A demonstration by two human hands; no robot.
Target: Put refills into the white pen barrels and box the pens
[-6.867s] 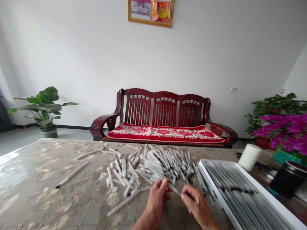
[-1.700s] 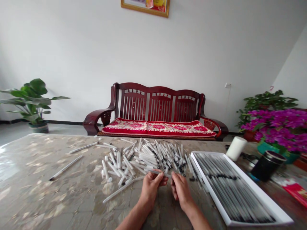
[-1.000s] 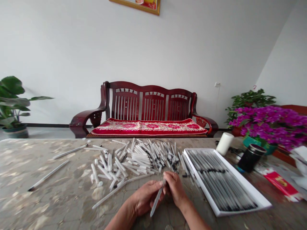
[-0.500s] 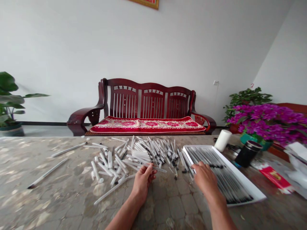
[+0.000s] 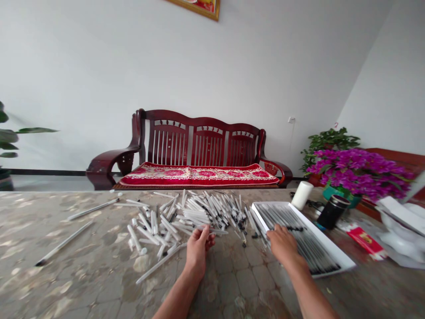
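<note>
My left hand [image 5: 198, 246] is closed in a pinch at the front of a loose pile of white and clear pen parts [image 5: 195, 215]. A clear pen tube [image 5: 219, 231] sticks out to the right from its fingertips. My right hand [image 5: 282, 241] rests over the left edge of a white shallow box [image 5: 343, 265], its fingers bent downward and close together. Whatever lies under those fingers is hidden. Inside the box, clear pens with black ends [image 5: 315, 250] lie in two rows. More thin tubes lie along the outside of its left wall.
Long pens [image 5: 64, 243] lie apart on the left of the patterned table [image 5: 113, 288]. Beyond the box stand a white cylinder [image 5: 302, 195], a black cup [image 5: 333, 212], purple flowers [image 5: 361, 170] and a red packet [image 5: 367, 243]. A wooden bench [image 5: 209, 141] stands behind the table.
The camera view has shifted slightly, moving the room leftward in the picture. My left hand and the tube at its fingertips have moved very little. My right hand stays at the box's left edge.
</note>
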